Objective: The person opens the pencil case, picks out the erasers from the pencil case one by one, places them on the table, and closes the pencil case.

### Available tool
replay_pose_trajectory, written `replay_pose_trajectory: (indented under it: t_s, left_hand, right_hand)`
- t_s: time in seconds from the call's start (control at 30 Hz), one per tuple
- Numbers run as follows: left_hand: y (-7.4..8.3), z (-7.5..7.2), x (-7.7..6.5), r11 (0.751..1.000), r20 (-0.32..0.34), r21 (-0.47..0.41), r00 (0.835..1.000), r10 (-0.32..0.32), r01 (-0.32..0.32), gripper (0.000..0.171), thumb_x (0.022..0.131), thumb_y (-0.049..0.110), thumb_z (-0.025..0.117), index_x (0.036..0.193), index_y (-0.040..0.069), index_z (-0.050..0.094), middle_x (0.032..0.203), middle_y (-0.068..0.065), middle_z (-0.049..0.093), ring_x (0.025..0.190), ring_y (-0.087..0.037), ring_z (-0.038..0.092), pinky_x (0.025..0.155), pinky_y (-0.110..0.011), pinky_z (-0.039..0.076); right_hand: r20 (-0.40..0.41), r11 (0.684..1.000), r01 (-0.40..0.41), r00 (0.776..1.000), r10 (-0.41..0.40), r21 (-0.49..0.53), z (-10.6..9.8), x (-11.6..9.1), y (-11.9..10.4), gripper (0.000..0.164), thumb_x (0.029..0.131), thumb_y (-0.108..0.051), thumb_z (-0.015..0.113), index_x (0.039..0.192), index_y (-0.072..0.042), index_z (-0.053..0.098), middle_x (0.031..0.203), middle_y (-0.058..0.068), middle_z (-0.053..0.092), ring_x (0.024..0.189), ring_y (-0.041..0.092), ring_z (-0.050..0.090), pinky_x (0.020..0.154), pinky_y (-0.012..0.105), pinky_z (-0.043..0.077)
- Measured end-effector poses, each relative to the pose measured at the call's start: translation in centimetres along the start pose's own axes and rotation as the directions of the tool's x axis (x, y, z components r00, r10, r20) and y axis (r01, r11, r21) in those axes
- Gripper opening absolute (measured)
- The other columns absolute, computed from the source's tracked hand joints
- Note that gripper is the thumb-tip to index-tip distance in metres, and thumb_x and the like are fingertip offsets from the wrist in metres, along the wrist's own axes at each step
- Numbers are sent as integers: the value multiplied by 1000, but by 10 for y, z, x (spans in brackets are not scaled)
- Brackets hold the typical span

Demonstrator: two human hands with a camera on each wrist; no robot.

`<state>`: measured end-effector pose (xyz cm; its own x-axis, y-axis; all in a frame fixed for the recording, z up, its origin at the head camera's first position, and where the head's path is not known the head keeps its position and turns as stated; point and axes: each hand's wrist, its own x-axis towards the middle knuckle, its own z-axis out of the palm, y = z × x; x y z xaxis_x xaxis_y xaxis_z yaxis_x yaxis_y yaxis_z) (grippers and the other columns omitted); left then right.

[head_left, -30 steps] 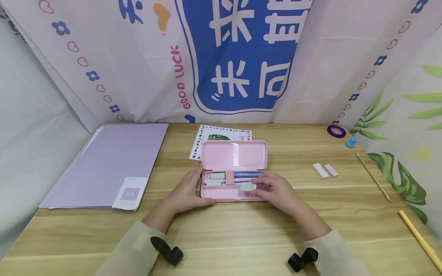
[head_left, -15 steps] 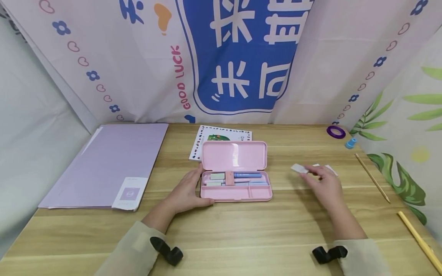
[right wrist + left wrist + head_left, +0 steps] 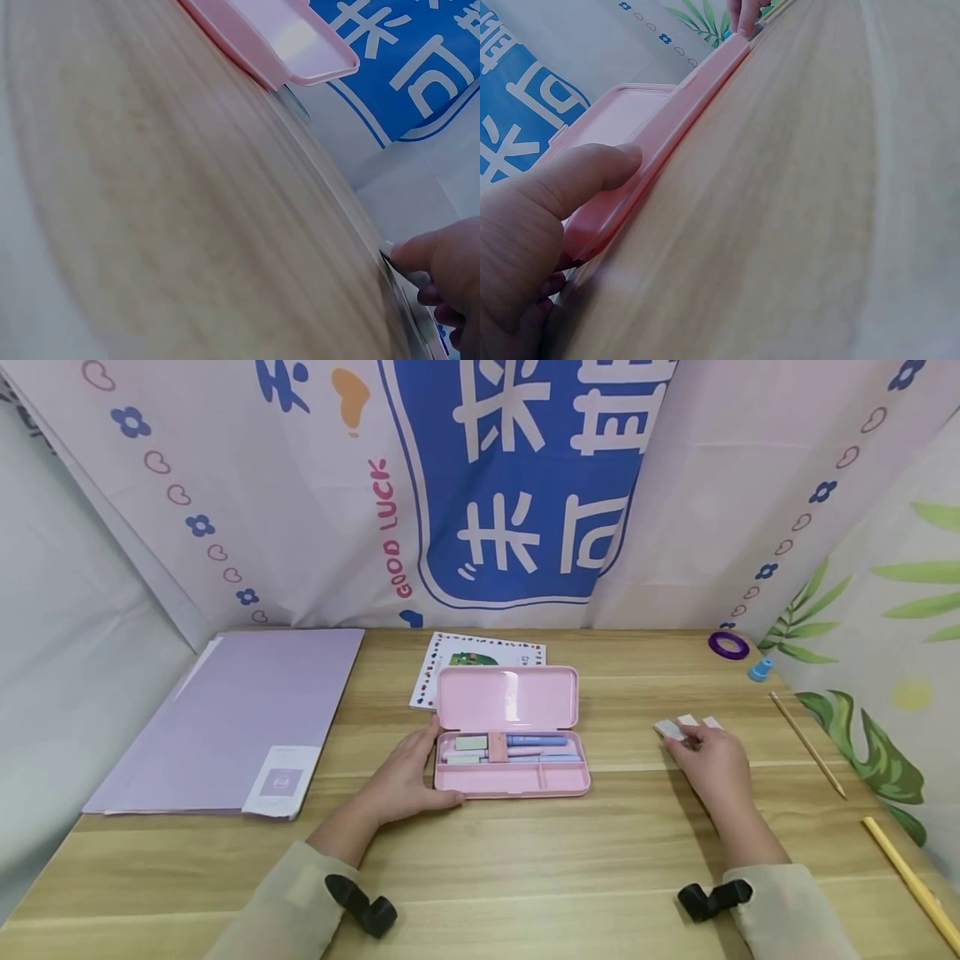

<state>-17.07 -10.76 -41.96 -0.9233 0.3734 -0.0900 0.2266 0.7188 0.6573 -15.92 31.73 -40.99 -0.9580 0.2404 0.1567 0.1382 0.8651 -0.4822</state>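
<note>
At the left of the wooden worktop (image 3: 525,877) lies a large lavender folder (image 3: 247,718), with a white card (image 3: 281,782) bearing a purple square across its near right corner. Next comes the person's left hand (image 3: 405,781), its grip fastened round the left end of the pink pencil case (image 3: 489,782); the left wrist view shows the thumb laid along the front wall. The case sits flat near the middle, its lid (image 3: 480,693) raised at the back, in front of a booklet (image 3: 431,681) with a patterned border. In the rear compartment a pink strap (image 3: 498,747) crosses the pens, among them a blue pen (image 3: 536,740), with two pale green blocks (image 3: 471,743) at the left. Well to the right of the case, the right hand's (image 3: 712,764) grip pinches a small pale grey piece (image 3: 670,730) low over the worktop; whether it touches the wood is hard to tell. Just beyond it are a white block (image 3: 686,720) and a pink block (image 3: 712,722), partly hidden by that hand. Farther right follow a purple ring (image 3: 728,646), a small blue object (image 3: 761,670), a slim wooden pencil (image 3: 807,745) and, by the edge, a yellow rod (image 3: 911,881).
</note>
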Motion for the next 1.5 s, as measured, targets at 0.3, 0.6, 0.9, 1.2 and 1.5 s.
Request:
replay_pose_trajectory:
  t_s: [0.3,0.6,0.9,1.2,1.5]
  left_hand:
    - [-1,-2,-1,1000,-3,1,1000,-1,1,127,69,60,80,158,9,6,162,-17,22,149,-37,22,118,-56,26]
    - [0,-2,0,1000,-6,-3,1000,1,-1,127,68,60,80,159,10,7,162,-16,23,149,-35,22,119,-55,26]
    - [-1,0,1,1000,-2,-7,1000,2,-2,127,68,59,81,159,12,6,162,-15,22,149,-35,21,119,-55,25]
    - [-1,0,0,1000,-10,-5,1000,29,-29,125,70,56,81,158,9,7,161,-18,24,148,-36,24,119,-54,26]
    - [-2,-1,-2,999,-18,-9,999,31,-31,125,70,56,82,158,9,8,160,-18,25,148,-35,25,118,-53,27]
  right_hand:
    - [24,998,31,999,-30,-49,2,0,-3,47,92,-30,66,117,9,65,110,27,69,108,47,59,93,58,46]
    - [-14,973,193,981,-193,127,19,-6,-40,44,92,-30,67,123,1,65,113,25,66,110,41,56,97,57,43]
    - [86,915,362,921,-381,176,63,-28,-135,39,85,-31,75,114,-5,72,104,13,72,104,32,62,94,48,49]
    - [123,940,320,935,-334,117,86,-43,-179,31,81,-41,76,91,-12,76,79,1,68,77,17,59,74,35,50]
    - [50,924,350,931,-361,154,94,-47,-189,43,84,-25,70,56,-16,39,55,-5,34,58,14,39,57,25,31]
